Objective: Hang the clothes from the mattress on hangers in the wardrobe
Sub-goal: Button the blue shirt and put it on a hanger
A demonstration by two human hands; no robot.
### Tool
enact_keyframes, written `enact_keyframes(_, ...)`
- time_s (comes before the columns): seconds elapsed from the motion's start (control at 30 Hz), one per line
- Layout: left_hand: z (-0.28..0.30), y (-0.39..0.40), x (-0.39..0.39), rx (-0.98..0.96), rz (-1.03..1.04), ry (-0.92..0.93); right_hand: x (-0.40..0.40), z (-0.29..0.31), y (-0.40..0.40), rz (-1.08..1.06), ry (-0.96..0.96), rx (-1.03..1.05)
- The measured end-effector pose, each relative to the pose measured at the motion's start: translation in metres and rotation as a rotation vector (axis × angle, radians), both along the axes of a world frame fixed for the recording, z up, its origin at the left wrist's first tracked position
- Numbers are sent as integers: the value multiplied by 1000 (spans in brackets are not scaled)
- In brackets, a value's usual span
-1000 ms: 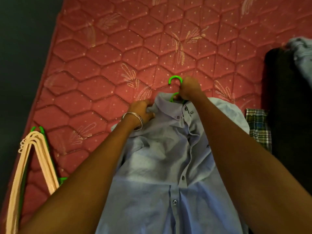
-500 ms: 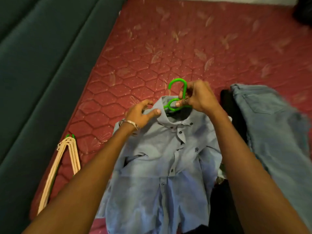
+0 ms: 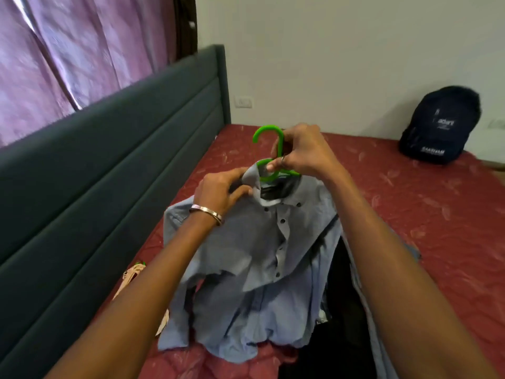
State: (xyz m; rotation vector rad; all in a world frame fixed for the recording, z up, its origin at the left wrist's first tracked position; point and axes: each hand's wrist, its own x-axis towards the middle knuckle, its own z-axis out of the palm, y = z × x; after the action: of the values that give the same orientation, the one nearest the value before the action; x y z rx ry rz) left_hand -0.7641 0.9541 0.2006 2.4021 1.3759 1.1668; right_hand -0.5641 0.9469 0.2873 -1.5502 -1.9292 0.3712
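Head view: shirt (image 3: 262, 242) now lifted off the mattress (image 3: 410, 214) on the green hanger (image 3: 269, 149), right hand (image 3: 303, 154) pinching its neck at 12 o'clock, left hand (image 3: 221, 190) pinching the collar (wardrobe trip likely next).
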Motion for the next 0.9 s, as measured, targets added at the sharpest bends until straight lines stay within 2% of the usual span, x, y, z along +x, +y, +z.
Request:
enact_keyframes(0.07, 28, -12, -10, 95, 85, 120, 3, 26, -16, -42, 101, 96)
enact_keyframes(0.13, 51, -17, -26, 85, 181, 217, 4, 41, -28, -84, 158, 139)
enact_keyframes(0.23, 64, -19, -65, 64, 218, 209, 7, 51, -43, -120, 234, 149)
enact_keyframes(0.37, 48, -33, -106, -125, 354, 130, -1, 61, -57, -142, 352, 150)
enact_keyframes(0.4, 43, -38, -112, -122, 364, 79, -8, 62, -59, -132, 358, 133)
enact_keyframes(0.5, 35, -44, -127, -39, 414, -20, -29, 64, -59, -109, 321, 99)
enact_keyframes(0.63, 42, -41, -152, 62, 413, 97, -45, 58, -54, -143, 199, 85)
enact_keyframes(0.77, 51, -35, -171, 103, 349, 250, -52, 48, -55, -166, 181, 19)
enact_keyframes(0.9, 59, -30, -172, 220, 212, 206, -60, 41, -65, -129, 5, -35)
